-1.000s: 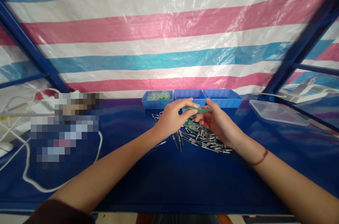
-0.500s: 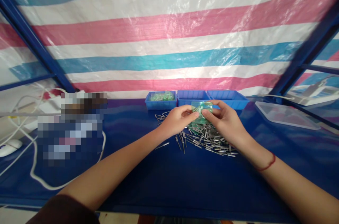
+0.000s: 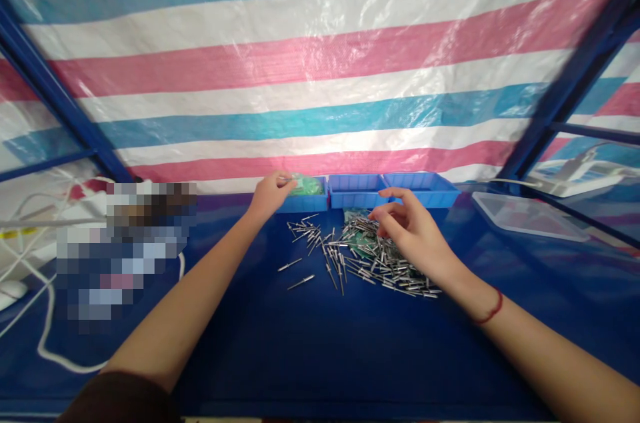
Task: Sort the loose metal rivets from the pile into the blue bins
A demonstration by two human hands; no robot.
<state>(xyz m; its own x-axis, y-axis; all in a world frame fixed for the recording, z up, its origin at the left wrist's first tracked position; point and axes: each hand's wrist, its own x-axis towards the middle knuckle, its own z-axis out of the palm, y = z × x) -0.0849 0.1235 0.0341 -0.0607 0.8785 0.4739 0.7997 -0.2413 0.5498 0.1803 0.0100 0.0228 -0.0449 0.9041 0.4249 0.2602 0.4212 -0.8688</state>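
Observation:
My left hand point(image 3: 273, 195) is at the left blue bin point(image 3: 303, 205), its fingers pinched on a small green plastic bag point(image 3: 306, 186) over the bin's opening. Other green bags seem to lie underneath, but I cannot separate them clearly. My right hand point(image 3: 411, 226) hovers at the right side of a pile of silver pop rivets point(image 3: 385, 263), fingers curved and apart, holding nothing. Among the rivets lies another green bag point(image 3: 356, 213), partly covered by them. A few loose rivets point(image 3: 301, 282) are spread to the left of the pile.
Two more blue bins point(image 3: 356, 196) stand in the row at the back. A clear plastic lid point(image 3: 530, 216) lies to the right. White cables point(image 3: 47, 336) run along the left side. A striped plastic sheet point(image 3: 300, 76) hangs behind the blue table point(image 3: 280, 356).
My left hand has moved left from the pile to the left bin with the green bag. My right hand has let go of the bag and opened above the rivets.

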